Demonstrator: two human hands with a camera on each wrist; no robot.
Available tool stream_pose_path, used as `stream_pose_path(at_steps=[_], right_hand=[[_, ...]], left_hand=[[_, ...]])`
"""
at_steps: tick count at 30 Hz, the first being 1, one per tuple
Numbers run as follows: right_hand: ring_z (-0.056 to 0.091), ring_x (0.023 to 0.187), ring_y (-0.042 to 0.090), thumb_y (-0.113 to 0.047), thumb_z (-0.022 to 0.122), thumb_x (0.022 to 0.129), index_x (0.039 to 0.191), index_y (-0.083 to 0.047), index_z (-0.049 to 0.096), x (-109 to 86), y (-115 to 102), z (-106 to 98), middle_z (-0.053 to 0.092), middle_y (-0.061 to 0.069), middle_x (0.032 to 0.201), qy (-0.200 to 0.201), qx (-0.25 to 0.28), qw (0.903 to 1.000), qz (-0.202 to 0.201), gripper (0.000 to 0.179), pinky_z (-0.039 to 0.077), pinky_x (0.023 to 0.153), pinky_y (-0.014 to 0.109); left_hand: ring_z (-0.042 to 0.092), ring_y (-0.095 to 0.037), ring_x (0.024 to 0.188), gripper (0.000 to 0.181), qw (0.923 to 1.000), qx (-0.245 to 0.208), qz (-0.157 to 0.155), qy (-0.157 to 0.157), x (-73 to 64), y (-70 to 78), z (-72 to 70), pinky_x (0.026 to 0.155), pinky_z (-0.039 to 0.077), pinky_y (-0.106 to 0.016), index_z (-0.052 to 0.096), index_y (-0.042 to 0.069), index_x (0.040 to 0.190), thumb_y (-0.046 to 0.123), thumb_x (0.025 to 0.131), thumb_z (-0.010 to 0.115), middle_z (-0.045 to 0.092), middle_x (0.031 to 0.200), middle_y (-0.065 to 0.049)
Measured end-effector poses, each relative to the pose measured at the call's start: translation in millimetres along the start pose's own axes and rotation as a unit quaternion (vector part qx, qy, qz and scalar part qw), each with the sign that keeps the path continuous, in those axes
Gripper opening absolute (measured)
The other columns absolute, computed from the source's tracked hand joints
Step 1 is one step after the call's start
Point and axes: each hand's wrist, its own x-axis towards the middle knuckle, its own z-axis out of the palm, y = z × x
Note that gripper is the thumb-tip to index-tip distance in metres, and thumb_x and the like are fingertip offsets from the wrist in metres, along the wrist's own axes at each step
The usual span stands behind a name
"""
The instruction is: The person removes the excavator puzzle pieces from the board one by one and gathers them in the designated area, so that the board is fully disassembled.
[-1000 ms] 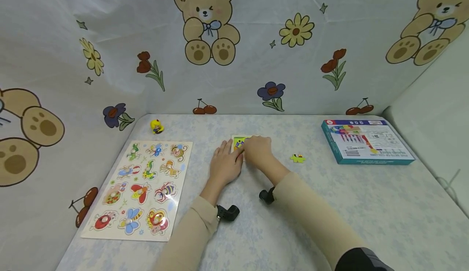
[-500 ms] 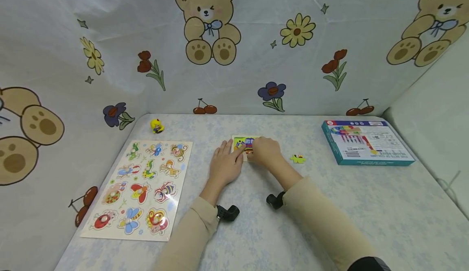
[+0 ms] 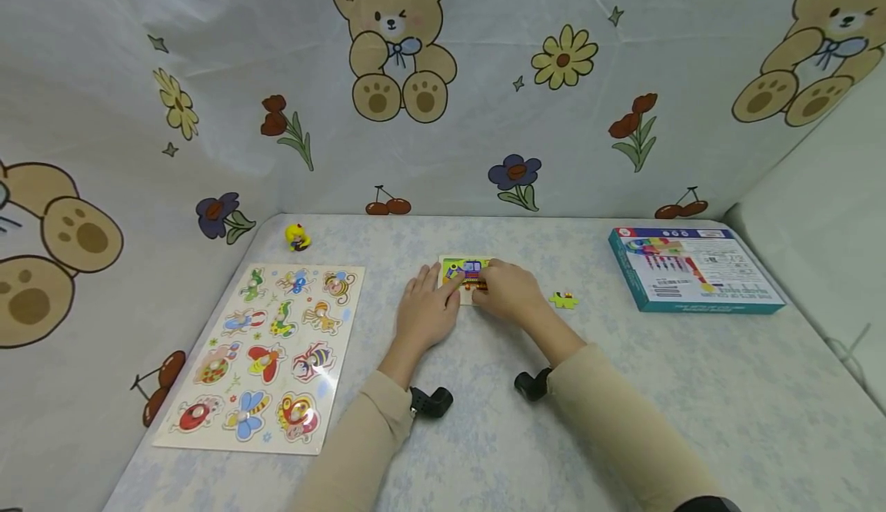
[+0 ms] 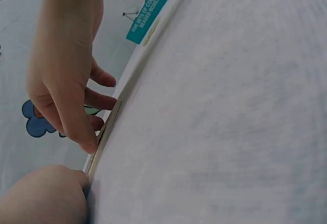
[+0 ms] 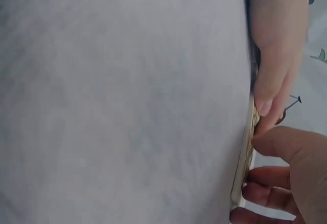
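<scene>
A small picture puzzle (image 3: 472, 268) with a purple vehicle on green and yellow lies on the table between my hands. My left hand (image 3: 428, 308) rests palm down at its left side, fingers extended and the thumb or index tip on the picture. My right hand (image 3: 511, 291) is over the puzzle's right end and hides it. In the left wrist view the right hand's bent, spread fingers (image 4: 104, 101) touch down along the thin puzzle edge. In the right wrist view the thumb and fingers stand apart there. A loose yellow-green jigsaw piece (image 3: 564, 301) lies right of the hand.
A large board of insect pictures (image 3: 259, 358) lies on the left. Behind it stands a small yellow toy figure (image 3: 297, 237). A flat teal box (image 3: 695, 270) lies at the back right. A bear-print cloth (image 3: 443, 151) backs the table.
My right hand has moved right across the puzzle, from its middle to its right end, uncovering more of the vehicle picture. The left hand and the loose piece have stayed put.
</scene>
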Motion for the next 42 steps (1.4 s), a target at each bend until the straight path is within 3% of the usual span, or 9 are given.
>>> stream_pose_path(at_steps=[4, 7, 23, 34, 42], right_hand=[[0.055, 0.077, 0.016, -0.036, 0.068, 0.09, 0.105, -0.011, 0.07, -0.7, 4, -4, 0.062, 0.001, 0.096, -0.032, 0.024, 0.9992, 0.003, 0.029, 0.047, 0.067, 0.033], [0.056, 0.081, 0.016, -0.04, 0.071, 0.09, 0.111, -0.01, 0.069, 0.2, 7, -7, 0.062, 0.001, 0.099, -0.052, 0.028, 0.9983, 0.0, 0.037, 0.049, 0.073, 0.034], [0.049, 0.079, 0.016, -0.035, 0.075, 0.088, 0.1, -0.005, 0.062, 9.2, 16, -8, 0.058, 0.004, 0.092, -0.072, 0.066, 0.9944, -0.04, 0.035, 0.043, 0.07, 0.03], [0.053, 0.083, 0.017, -0.03, 0.08, 0.085, 0.105, -0.008, 0.059, 8.6, 24, -6, 0.062, 0.004, 0.094, -0.08, 0.174, 0.9813, -0.022, 0.036, 0.047, 0.074, 0.031], [0.055, 0.087, 0.017, -0.032, 0.078, 0.086, 0.113, -0.006, 0.068, 6.9, 27, -7, 0.064, 0.005, 0.1, -0.079, 0.162, 0.9833, -0.028, 0.038, 0.049, 0.078, 0.032]], left_hand=[[0.015, -0.029, 0.155, 0.045, 1.0, 0.006, -0.001, -0.001, 0.5, -0.3, 0.7, 0.127, 0.013, -0.048, 0.04, 0.043, 0.15, 0.045, 0.106, 0.03, 0.023, 0.166, -0.006], [0.015, -0.028, 0.155, 0.046, 1.0, 0.009, -0.002, -0.002, 0.5, -0.5, 0.8, 0.127, 0.013, -0.047, 0.04, 0.043, 0.15, 0.045, 0.106, 0.03, 0.023, 0.166, -0.006], [0.013, -0.028, 0.155, 0.045, 1.0, -0.004, -0.006, -0.006, 1.1, -1.1, 2.1, 0.127, 0.011, -0.048, 0.04, 0.043, 0.15, 0.046, 0.105, 0.03, 0.023, 0.166, -0.005], [0.016, -0.029, 0.155, 0.045, 0.9999, -0.015, -0.001, 0.005, -1.1, 0.3, 0.3, 0.127, 0.013, -0.048, 0.044, 0.041, 0.148, 0.043, 0.105, 0.033, 0.025, 0.165, -0.007], [0.015, -0.029, 0.155, 0.045, 0.9999, -0.012, -0.001, 0.0, -0.8, 0.2, -0.2, 0.127, 0.012, -0.047, 0.042, 0.042, 0.149, 0.044, 0.105, 0.032, 0.023, 0.166, -0.006]])
